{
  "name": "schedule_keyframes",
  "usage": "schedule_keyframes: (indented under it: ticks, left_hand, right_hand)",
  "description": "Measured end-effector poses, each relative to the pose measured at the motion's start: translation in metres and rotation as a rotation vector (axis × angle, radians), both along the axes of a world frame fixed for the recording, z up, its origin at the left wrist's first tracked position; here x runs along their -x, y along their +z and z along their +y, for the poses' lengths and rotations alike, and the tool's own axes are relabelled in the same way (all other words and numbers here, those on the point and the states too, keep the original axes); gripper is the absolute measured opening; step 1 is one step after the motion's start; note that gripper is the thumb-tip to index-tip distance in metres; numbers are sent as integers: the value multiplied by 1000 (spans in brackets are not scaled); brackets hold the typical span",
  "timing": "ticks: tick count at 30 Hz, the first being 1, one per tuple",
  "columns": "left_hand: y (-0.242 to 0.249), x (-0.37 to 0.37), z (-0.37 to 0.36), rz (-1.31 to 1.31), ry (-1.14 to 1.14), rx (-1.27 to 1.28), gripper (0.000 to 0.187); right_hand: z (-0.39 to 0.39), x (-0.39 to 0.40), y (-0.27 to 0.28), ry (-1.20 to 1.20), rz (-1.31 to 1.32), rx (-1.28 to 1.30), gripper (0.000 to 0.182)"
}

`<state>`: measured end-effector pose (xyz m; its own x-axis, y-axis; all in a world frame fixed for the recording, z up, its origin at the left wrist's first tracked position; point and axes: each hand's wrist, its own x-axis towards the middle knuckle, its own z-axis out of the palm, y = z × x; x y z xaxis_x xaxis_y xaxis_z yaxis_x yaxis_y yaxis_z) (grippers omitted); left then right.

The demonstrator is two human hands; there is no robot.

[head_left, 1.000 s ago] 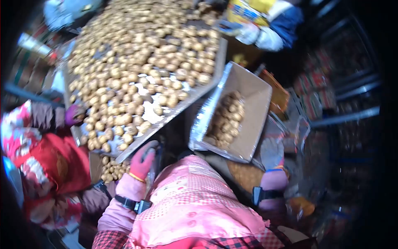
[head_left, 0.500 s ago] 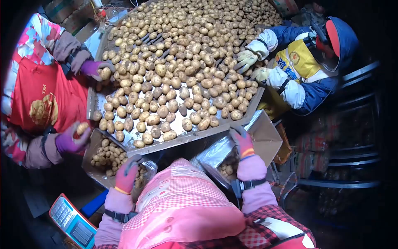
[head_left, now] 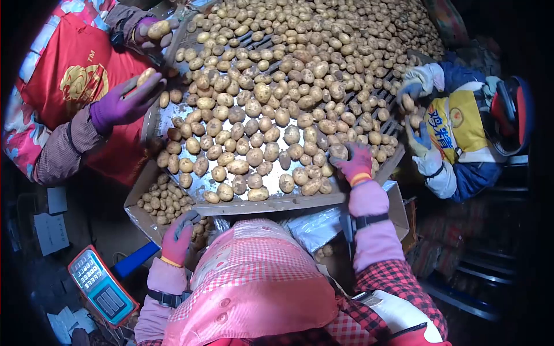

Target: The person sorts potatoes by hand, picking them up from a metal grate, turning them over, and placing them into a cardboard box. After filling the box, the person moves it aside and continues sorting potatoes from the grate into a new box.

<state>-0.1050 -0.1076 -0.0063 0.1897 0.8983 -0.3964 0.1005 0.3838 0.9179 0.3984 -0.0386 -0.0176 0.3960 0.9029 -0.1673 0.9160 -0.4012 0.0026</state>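
My right hand (head_left: 355, 162), in a pink and grey glove, reaches over the front right edge of the sorting table (head_left: 271, 203). Its fingers close round a potato (head_left: 339, 151) at the edge of the spread. By the near side of a cardboard box (head_left: 144, 222) is my left hand (head_left: 178, 241), gloved alike, its fingers bent together; whatever lies under them is hidden. Small potatoes (head_left: 164, 199) fill this box below the table's left front corner. Many more potatoes (head_left: 254, 155) cover the metal table top.
On the left a co-worker in a red apron (head_left: 63, 98) holds potatoes in purple gloves. Another in a yellow apron (head_left: 461, 118) handles potatoes at right. A plastic-lined box (head_left: 317, 225) stands below the front edge. A scale display (head_left: 101, 285) sits at lower left.
My right hand has moved from the right-hand box up onto the table, to a potato. My left hand stays by the left box. The view has shifted; both co-workers' hands have moved.
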Motion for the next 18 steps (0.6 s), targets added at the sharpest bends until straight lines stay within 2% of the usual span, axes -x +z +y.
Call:
schedule_keyframes:
  ticks: [2,4,6,7,8,10,12,13,14,16,18]
  left_hand:
    - [2,-2,-3,6,-2,16,39]
    - [0,-2,-3,43,-2,3,39]
    - [-1,-2,-2,25,6,5,39]
    - [0,-1,-4,11,10,16,39]
    - [11,-6,0,13,16,17,39]
    - [2,0,-5,24,-1,11,39]
    - [-9,4,-9,-1,7,0,38]
    - [-19,14,-16,-18,16,-6,38]
    - [-22,20,-19,2,48,-14,38]
    - [-23,27,-21,8,18,-31,37]
    - [-23,34,-24,9,45,-25,37]
  right_hand:
    - [-16,-7,-10,-359,1351,-132,72]
    - [-28,29,20,-303,2008,-110,67]
    - [-23,71,57,-250,2024,-172,70]
    - [-23,83,62,-261,2162,-201,73]
    - [-22,92,63,-276,2299,-230,76]
    - [-18,99,49,-214,2300,-217,77]
    - [-12,108,45,-21,2581,-93,69]
    - [-15,113,45,-68,2559,-95,64]
    - [-14,117,30,-273,2413,-188,54]
    - [-13,132,31,-539,2407,-234,45]
    - [-13,131,20,-533,2278,-232,30]
